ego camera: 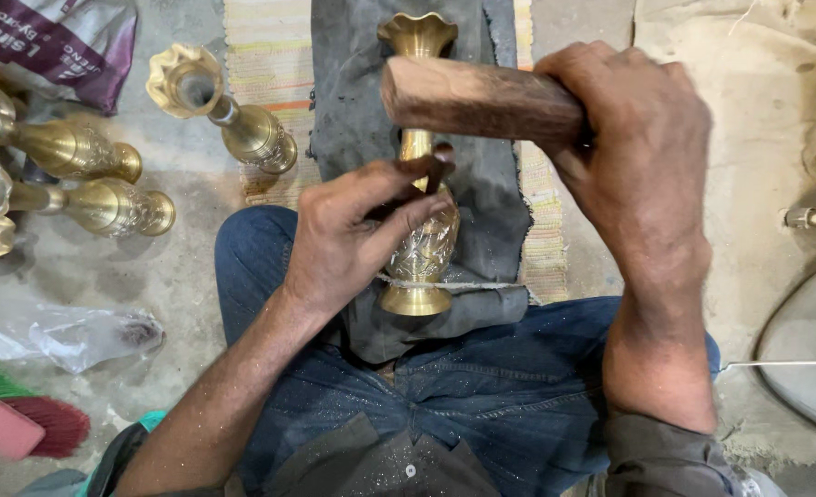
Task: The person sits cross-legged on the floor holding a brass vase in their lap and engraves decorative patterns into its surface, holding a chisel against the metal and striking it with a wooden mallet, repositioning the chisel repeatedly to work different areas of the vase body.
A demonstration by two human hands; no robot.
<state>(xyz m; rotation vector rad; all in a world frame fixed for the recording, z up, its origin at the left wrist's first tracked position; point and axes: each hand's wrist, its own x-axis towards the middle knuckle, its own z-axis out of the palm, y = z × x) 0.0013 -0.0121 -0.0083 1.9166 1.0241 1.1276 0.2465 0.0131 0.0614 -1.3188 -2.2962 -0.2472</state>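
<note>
Now the right hand (643, 175) is closed tightly around a thick wooden mallet (477, 99), which it holds across the picture, above the neck of a brass vase (422, 241). The free end of the mallet points toward the left hand side and hangs just over the thin upper part of the vase. The left hand (357, 235) is narrowed: its thumb and first fingers pinch a small dark chisel-like tool (439, 168), and its tip stands against the vase at the place where the neck meets the round body. The other fingers of this hand lie on the decorated body of the vase.

The vase lies lengthwise on a dark grey cloth (353, 110) over the person's lap, directly under both hands, its flared mouth away from the person and its round foot close to the blue jeans (482, 377). A thin cord crosses just above the foot.

Further out from the left hand, on the concrete floor, more brass vases (104, 175) lie on their sides, and one brass vase with a wavy mouth (219, 106) lies beside a striped mat (270, 55). Near the left forearm there is a crumpled clear plastic bag (68, 331) and a red brush (40, 425).
</note>
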